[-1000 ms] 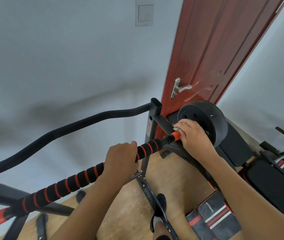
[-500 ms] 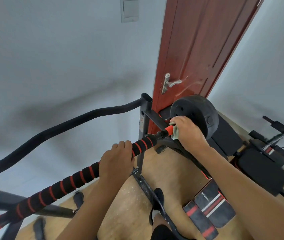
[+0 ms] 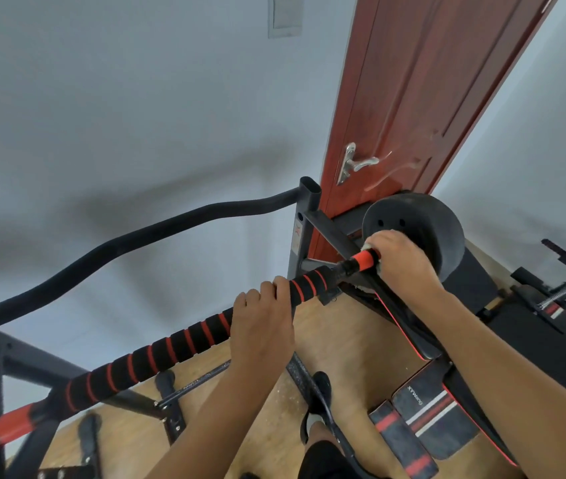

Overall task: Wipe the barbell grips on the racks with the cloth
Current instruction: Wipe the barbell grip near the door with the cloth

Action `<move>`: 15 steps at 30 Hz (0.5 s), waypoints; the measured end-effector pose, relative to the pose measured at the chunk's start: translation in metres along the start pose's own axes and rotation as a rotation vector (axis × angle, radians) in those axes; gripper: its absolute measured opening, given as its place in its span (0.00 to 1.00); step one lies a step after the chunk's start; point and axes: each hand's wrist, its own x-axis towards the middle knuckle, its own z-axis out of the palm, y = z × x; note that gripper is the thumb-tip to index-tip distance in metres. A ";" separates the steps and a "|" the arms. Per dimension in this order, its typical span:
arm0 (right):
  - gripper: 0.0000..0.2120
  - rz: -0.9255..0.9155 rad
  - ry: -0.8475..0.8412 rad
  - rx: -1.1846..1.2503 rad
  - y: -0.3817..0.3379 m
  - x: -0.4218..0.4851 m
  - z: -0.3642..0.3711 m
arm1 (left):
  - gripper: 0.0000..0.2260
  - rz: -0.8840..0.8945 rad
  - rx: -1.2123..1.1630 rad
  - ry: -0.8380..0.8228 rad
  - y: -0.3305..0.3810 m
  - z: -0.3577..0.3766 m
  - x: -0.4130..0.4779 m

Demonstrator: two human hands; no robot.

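Right hand [image 3: 402, 261], centre right: fingers curled round a pale cloth [image 3: 366, 249] on the bar's red end section [image 3: 362, 260], beside the black round weight plate [image 3: 423, 219]. Left hand [image 3: 260, 323] clasps the black foam barbell grip with red stripes [image 3: 177, 347] mid-frame. Judged unfinished: the striped length running to the lower left probably remains to wipe.

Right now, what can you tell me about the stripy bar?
The bar slants from lower left up to the right. Its middle wears black foam-like padding with thin red rings; both ends look smooth and red-orange. The left hand grips the padded part. The right hand holds a pale cloth round the red end, beside a black weight plate.
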 end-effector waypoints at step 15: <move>0.09 0.095 0.014 0.038 -0.006 -0.026 -0.008 | 0.10 0.081 -0.049 -0.100 -0.004 -0.018 -0.011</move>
